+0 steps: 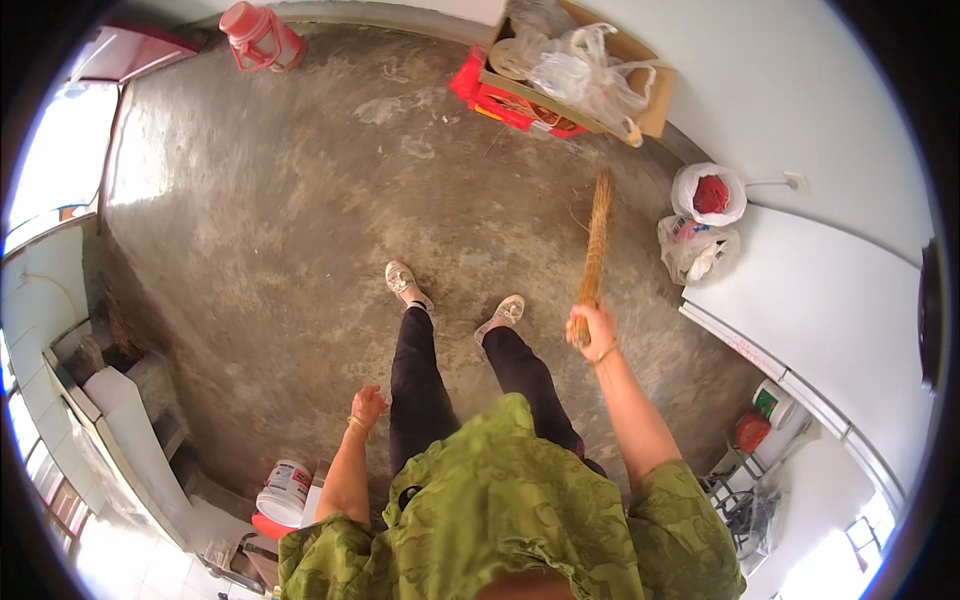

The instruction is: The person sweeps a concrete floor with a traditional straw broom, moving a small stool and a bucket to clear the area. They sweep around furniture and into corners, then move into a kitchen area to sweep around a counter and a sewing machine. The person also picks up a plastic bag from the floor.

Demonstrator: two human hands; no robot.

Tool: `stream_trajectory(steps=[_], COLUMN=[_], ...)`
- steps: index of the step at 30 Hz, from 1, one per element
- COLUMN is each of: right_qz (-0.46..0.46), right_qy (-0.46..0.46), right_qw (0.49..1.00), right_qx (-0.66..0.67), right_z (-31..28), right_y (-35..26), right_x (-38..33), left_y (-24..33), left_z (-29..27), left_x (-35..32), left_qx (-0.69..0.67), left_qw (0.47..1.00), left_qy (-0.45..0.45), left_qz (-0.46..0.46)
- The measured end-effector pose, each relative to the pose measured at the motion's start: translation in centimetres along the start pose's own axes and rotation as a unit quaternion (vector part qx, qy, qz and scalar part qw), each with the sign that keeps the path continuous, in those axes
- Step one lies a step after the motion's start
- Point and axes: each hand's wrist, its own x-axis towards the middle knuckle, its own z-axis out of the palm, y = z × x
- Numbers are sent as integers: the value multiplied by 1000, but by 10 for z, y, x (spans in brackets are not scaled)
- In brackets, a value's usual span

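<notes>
My right hand [594, 325] is closed round the near end of a straw broom [597, 235], a long, thin tied bundle. Away from me the broom points, its far tip near the concrete floor [300, 200]; whether it touches cannot be told. My left hand [369, 406] hangs beside my left leg, fingers loosely curled and apart, with nothing visible in it. Between the two hands my feet stand apart on the floor, in light patterned shoes [402, 277].
Ahead right, a cardboard box [655, 105] holds plastic bags, beside red packages [515, 108]. Two filled white bags [700, 250] sit by a white cabinet [800, 270]. A pink thermos flask [262, 38] stands far left. Behind my left arm is a white bucket [288, 485].
</notes>
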Motion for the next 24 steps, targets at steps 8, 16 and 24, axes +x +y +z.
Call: stream_trajectory(steps=[8,16,24], right_qz=[-28,-70,-217], right_qy=[-27,-208,-128], right_qw=[974,933,876], right_qx=[-223,-285,-410], right_z=[208,276,301], right_y=[100,21,-85], right_x=[12,-21,93], left_y=[10,40,64], left_z=[-75,-129,-134], left_x=[11,34,46], left_qx=[-167,-191,-272], left_qw=[985,981,961], left_qy=[7,21,40], left_qz=[-28,-29,-43])
